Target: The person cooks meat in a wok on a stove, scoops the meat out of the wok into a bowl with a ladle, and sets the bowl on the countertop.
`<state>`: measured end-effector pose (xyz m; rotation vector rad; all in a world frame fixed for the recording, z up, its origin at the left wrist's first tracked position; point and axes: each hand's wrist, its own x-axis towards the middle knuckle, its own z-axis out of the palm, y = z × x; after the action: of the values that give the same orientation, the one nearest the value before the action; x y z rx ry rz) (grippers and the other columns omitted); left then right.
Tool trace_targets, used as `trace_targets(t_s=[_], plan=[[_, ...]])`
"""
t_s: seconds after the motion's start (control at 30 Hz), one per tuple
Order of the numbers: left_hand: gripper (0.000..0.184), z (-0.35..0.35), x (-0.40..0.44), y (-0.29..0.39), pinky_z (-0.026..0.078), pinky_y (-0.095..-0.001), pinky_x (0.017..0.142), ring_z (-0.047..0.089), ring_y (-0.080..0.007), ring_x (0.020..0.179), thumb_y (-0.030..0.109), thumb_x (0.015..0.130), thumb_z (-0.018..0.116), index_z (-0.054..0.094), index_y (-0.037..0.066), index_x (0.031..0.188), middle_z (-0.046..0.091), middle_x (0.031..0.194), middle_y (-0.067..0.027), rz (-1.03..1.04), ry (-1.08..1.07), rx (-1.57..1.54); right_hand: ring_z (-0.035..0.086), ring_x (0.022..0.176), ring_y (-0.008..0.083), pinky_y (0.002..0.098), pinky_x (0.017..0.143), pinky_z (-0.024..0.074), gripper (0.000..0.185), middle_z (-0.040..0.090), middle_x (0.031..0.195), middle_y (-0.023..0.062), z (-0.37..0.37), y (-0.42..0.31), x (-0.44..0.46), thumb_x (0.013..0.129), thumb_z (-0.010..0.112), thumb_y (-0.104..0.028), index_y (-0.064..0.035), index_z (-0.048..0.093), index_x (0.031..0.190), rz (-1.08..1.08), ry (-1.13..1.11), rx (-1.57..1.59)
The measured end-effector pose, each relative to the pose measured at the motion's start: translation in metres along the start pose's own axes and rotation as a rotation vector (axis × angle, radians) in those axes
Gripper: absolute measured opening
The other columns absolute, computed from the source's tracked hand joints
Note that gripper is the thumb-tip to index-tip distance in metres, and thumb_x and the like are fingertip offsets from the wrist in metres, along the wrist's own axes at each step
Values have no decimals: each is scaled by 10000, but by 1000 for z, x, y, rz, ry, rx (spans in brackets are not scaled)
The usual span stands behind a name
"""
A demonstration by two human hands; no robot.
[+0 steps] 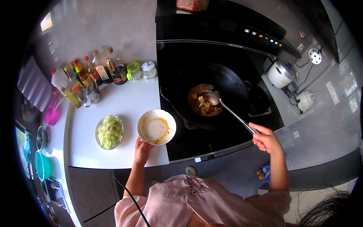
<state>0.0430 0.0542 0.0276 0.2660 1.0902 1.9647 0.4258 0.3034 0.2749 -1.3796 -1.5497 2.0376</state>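
My left hand point(142, 150) grips the near rim of a white bowl point(157, 128), which is tilted and smeared with orange-brown sauce inside. This bowl is beside the wok, over the right part of the white counter. My right hand point(267, 139) is closed around the handle of a long metal ladle point(238, 117). The ladle's head lies in the black wok point(230, 83), against pieces of food in brown sauce point(202, 104). On the counter to the left of my left hand stands a bowl of chopped pale green vegetable point(109, 132).
Several sauce bottles point(102, 70), a green-lidded jar point(133, 71) and a glass jar point(148, 70) line the counter's back. A rice cooker point(281, 73) and a white kettle point(305, 101) stand right of the stove. Far left are a pink scoop point(51, 115) and a teal basin point(42, 165).
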Motion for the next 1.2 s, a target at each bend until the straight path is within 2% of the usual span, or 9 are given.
trace_targets(t_s=[0.07, 0.33, 0.43, 0.57, 0.77, 0.87, 1.03, 1.1, 1.2], plan=[[409, 0, 0, 0, 466, -361, 854, 576, -217, 1004, 41, 844, 470, 396, 79, 1245, 583, 1095, -101, 1, -1, 3, 325, 397, 35, 178, 352, 246, 507, 515, 631, 39, -3, 2, -7, 835, 512, -21, -113, 426, 1326, -108, 53, -239], [412, -1, 1, 1, 461, -371, 867, 575, -219, 1003, 36, 842, 457, 393, 75, 1248, 579, 1101, -101, -5, -3, 21, 357, 449, 20, 157, 384, 264, 485, 505, 654, -6, 2, 2, -16, 813, 545, -6, -109, 489, 1283, -110, 45, -326], [407, 0, 1, 1, 463, -374, 863, 575, -219, 1000, 36, 842, 457, 397, 76, 1242, 579, 1101, -99, 4, -6, 24, 448, 593, 19, 147, 464, 332, 478, 521, 719, -33, 6, 17, 3, 804, 558, -2, -129, 518, 1263, -255, 78, -428], [399, -2, 1, 0, 468, -378, 854, 576, -223, 1000, 35, 839, 464, 405, 79, 1230, 580, 1097, -97, -6, 0, 6, 447, 604, 21, 163, 493, 360, 460, 545, 757, -33, 8, 42, 25, 806, 559, 7, -122, 533, 1246, -490, 183, -608], [398, -6, 2, -2, 471, -379, 850, 575, -227, 1005, 27, 832, 471, 408, 78, 1221, 581, 1093, -96, -2, 3, -9, 473, 633, 38, 192, 560, 406, 432, 602, 825, -10, 13, 28, 7, 801, 568, 17, -113, 561, 1213, -255, 117, -405], [397, -6, 2, -2, 476, -377, 844, 575, -226, 1006, 17, 830, 470, 408, 77, 1217, 581, 1091, -97, -9, 3, -20, 448, 627, 33, 183, 565, 404, 453, 581, 843, -21, 16, 42, 21, 798, 564, 16, -101, 540, 1235, -403, 157, -509], [394, -4, 3, 0, 484, -379, 835, 579, -228, 998, 4, 828, 467, 409, 72, 1212, 581, 1083, -100, -18, 29, -22, 449, 653, 33, 175, 602, 414, 446, 614, 973, -8, 18, 45, 20, 796, 567, 16, -84, 541, 1229, -395, 159, -468], [394, -4, 3, 0, 487, -382, 835, 583, -231, 986, 3, 829, 464, 407, 69, 1213, 582, 1075, -99, -14, 21, -18, 607, 885, 128, 242, 757, 462, 424, 646, 1034, 77, 19, 49, 20, 792, 577, 25, -69, 554, 1204, -550, 213, -490], [395, -10, 4, -3, 489, -383, 835, 587, -231, 975, 2, 828, 465, 407, 68, 1213, 582, 1073, -99, -12, -10, -43, 621, 908, 189, 265, 781, 468, 426, 642, 1029, 103, 31, 48, 23, 781, 590, 9, -95, 564, 1194, -726, 272, -623]])
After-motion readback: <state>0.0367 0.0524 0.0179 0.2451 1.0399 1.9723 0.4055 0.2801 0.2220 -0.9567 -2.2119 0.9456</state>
